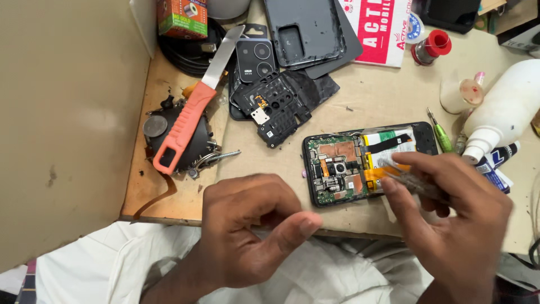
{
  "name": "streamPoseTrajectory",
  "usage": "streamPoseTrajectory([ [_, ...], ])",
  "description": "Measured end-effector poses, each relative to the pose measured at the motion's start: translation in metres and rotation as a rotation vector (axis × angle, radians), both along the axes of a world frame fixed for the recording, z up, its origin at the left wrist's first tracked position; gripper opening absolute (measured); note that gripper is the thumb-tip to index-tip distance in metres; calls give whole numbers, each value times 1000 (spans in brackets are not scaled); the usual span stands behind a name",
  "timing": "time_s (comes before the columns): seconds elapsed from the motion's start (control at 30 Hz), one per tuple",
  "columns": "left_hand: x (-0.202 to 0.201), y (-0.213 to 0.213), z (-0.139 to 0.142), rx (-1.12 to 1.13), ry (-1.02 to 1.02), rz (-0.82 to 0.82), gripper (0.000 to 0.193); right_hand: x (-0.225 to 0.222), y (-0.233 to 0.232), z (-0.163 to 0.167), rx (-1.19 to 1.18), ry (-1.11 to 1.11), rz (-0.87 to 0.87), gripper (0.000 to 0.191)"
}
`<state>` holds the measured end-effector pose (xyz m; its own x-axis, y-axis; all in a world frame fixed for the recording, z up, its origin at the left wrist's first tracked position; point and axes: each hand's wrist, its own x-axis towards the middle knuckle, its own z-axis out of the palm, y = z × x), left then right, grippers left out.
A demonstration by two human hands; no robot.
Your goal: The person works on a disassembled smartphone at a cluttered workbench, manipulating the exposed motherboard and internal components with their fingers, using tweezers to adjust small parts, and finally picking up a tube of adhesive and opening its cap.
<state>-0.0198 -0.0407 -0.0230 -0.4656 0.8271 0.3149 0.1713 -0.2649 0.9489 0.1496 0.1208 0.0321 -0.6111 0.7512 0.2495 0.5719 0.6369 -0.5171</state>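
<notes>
— Your right hand (450, 219) grips a thin tool (413, 181) over the opened phone (360, 163) (table centre). Left hand (247, 225)?

— Half curled, empty. You can tear the orange flex cable (378, 173) if the tool slips.

Orange-handled knife (188, 121), black back cover (304, 31), white squeeze bottle (506, 110), red-capped bottle (432, 46).
</notes>
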Motion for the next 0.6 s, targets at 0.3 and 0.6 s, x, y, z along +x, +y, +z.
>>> streamPoseTrajectory([
  [0.3, 0, 5, 8, 120, 176, 105, 28, -16, 7, -8, 116, -178, 163, 39],
  [0.6, 15, 7, 5, 67, 68, 256, 7, -14, 8, -10, 215, -285, 183, 52],
])
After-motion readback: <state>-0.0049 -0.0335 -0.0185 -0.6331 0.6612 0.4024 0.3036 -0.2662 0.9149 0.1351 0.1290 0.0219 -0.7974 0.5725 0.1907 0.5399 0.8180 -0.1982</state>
